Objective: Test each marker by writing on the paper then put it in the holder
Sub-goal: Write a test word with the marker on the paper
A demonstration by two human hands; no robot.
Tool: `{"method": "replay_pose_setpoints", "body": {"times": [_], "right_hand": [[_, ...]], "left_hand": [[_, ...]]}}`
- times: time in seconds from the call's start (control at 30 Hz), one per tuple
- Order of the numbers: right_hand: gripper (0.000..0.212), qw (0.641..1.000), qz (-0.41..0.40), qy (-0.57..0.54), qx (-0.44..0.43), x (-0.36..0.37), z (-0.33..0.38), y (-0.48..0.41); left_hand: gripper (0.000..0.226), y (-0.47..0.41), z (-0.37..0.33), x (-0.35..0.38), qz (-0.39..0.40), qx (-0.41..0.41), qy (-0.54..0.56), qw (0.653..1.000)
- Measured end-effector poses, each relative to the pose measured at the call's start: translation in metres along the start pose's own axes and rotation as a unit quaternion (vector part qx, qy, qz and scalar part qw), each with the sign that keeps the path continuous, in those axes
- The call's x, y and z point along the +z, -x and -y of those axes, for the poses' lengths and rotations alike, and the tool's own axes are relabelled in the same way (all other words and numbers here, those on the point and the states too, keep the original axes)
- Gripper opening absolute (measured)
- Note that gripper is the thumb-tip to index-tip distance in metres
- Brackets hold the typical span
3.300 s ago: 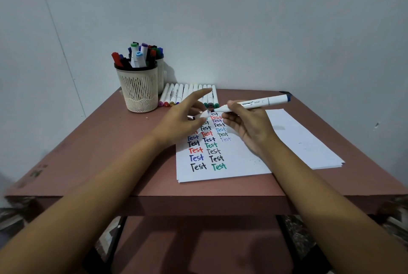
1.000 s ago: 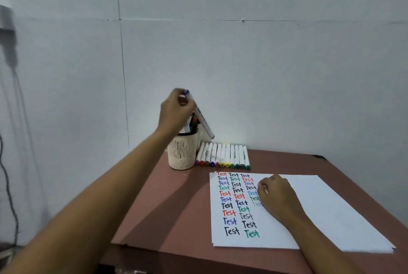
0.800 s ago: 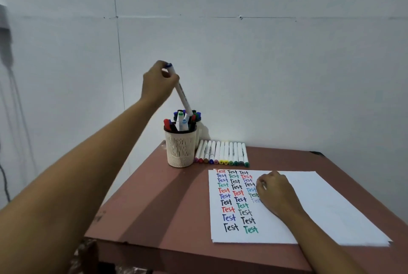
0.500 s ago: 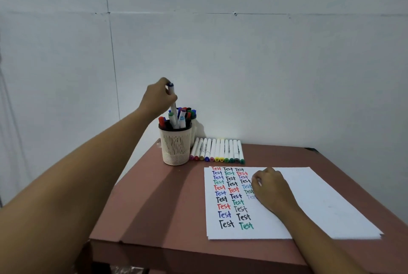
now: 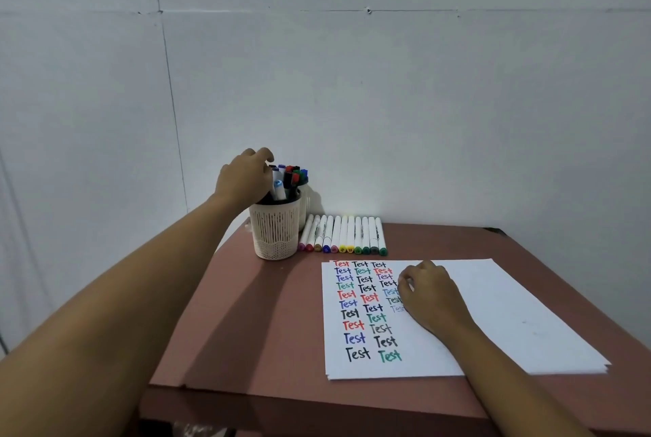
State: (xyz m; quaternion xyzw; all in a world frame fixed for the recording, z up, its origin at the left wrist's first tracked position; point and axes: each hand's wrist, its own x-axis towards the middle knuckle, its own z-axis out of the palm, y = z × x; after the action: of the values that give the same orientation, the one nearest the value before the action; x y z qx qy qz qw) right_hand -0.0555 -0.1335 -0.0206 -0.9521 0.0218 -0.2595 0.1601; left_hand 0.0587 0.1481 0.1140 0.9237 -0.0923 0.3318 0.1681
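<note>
The left hand (image 5: 245, 177) has been lowered from well above the holder (image 5: 276, 234). The marker (image 5: 275, 174), carried high and slanted a moment ago, is now sunk among those already stored, and only its upper end is seen beside the fingertips. The fingers are curled over the stored tops. Whether the marker is still pinched or has been let go cannot be told, as the thumb is hidden. This marker's placing is judged done or all but done, so another is to be fetched from the row (image 5: 343, 234).

The marker is seen as a slim white barrel with a dark blue cap, stood nearly upright in the crowded holder. The holder is a cream cup with slotted walls, set near the back left corner of the table (image 5: 246, 317), and a second cup is partly hidden behind it. Just to its right, the row of white markers is laid along the back edge, with the coloured caps turned toward the front; these are judged untested.

The paper (image 5: 510, 302) is spread over the right half of the table, with three columns of "Test" written down its left side, the third shorter than the others. The right hand (image 5: 431, 295) is kept where it was, resting on the paper over the end of that third column, its fingers loosely curled and nothing seen in them
</note>
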Motion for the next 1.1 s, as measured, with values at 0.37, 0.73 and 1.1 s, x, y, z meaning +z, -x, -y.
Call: {"method": "replay_pose_setpoints", "body": {"times": [0.37, 0.73, 1.1], "right_hand": [[0.031, 1.000, 0.013, 0.022, -0.002, -0.002, 0.001, 0.002], [0.017, 0.990, 0.115, 0.075, -0.019, -0.020, 0.014, -0.011], [0.029, 0.987, 0.098, -0.050, 0.119, 0.007, 0.021, -0.087]], "left_hand": [[0.023, 0.052, -0.053, 0.025, -0.113, 0.138, 0.150, 0.972], [0.029, 0.107, -0.053, 0.099, 0.143, 0.041, 0.134, 0.980], [0.029, 0.105, -0.049, 0.109, 0.154, 0.036, 0.106, 0.982]]}}
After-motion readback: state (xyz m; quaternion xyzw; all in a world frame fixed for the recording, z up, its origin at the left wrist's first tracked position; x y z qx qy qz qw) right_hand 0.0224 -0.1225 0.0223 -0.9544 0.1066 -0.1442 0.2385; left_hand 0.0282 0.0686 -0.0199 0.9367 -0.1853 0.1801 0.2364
